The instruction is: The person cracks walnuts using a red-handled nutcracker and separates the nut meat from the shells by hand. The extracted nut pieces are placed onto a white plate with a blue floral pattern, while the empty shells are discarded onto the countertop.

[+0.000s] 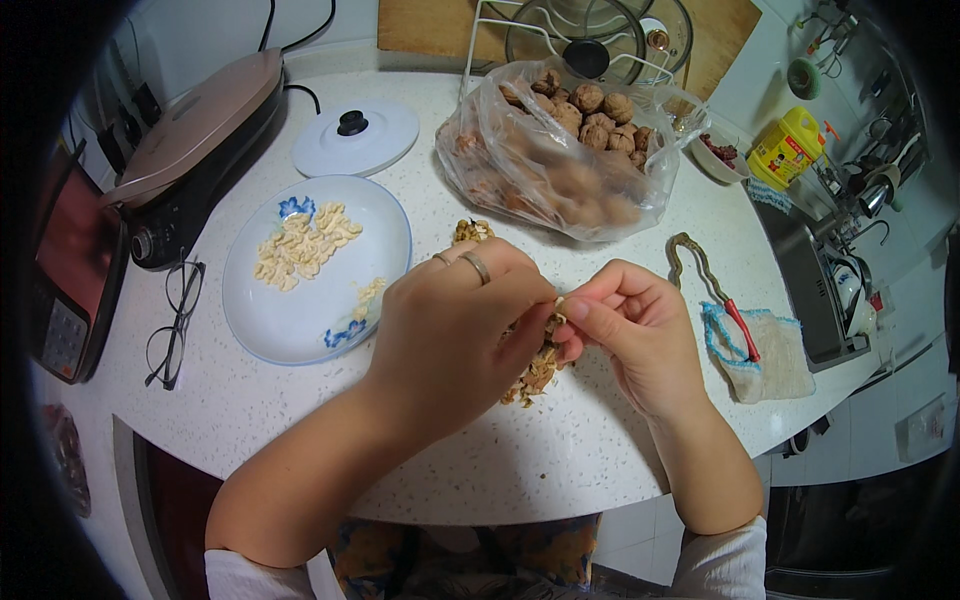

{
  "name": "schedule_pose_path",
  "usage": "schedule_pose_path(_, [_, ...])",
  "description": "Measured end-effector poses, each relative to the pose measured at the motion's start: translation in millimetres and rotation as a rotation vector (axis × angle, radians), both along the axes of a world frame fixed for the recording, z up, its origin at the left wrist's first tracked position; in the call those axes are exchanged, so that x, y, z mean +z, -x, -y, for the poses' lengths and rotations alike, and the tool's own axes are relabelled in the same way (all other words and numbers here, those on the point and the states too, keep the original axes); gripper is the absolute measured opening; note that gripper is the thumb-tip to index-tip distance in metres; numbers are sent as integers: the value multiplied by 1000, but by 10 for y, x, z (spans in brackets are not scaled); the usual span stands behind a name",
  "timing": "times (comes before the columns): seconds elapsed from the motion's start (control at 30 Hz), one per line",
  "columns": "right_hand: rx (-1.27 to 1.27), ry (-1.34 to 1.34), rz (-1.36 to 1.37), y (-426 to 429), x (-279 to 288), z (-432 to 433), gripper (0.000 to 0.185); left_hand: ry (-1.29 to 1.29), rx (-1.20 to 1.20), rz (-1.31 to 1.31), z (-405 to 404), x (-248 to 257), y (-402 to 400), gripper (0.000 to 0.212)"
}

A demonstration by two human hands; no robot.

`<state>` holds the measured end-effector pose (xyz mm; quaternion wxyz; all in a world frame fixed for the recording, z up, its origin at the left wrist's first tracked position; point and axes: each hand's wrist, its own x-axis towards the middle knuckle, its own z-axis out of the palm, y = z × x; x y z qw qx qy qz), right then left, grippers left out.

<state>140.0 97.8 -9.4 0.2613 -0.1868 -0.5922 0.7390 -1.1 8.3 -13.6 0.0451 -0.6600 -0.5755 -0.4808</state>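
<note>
Between the fingertips of my left hand [465, 322] and my right hand [637, 330] is a small pale piece of walnut kernel [559, 304], pinched by both. A ring shows on my left hand, which partly covers a pile of brown walnut skins and scraps [534, 379] on the counter. Darker walnut pieces [472, 230] lie just beyond the knuckles. To the left, an oval white plate [274, 330] with blue flowers holds peeled kernels [304, 244] and a few smaller crumbs [367, 296] near its right rim. Whole walnuts [589, 116] fill a clear plastic bag [555, 172] behind my hands.
Eyeglasses [176, 326], an electric griddle [202, 127] and a white lid [360, 142] are on the left. At right lie a cloth [772, 360] and a red-handled tool [742, 330], near the sink [806, 292], yellow jug [787, 150] and bowl [716, 166]. Glass lids stand behind.
</note>
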Motion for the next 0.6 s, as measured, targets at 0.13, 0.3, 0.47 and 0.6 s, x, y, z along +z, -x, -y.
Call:
schedule_pose_path(0.13, [19,0,11,3,-12,11,7,-37,-20,-17,5,6,-10,14])
schedule_pose_path(0.3, [16,-1,27,14,15,37,8,-8,0,-29,18,13,-20,16])
schedule_pose_path(0.47, [-15,-57,37,21,42,69,10,-30,3,-78,7,22,-15,17])
schedule_pose_path(0.6, [-52,-122,42,27,31,81,11,-22,0,-54,4,2,-3,18])
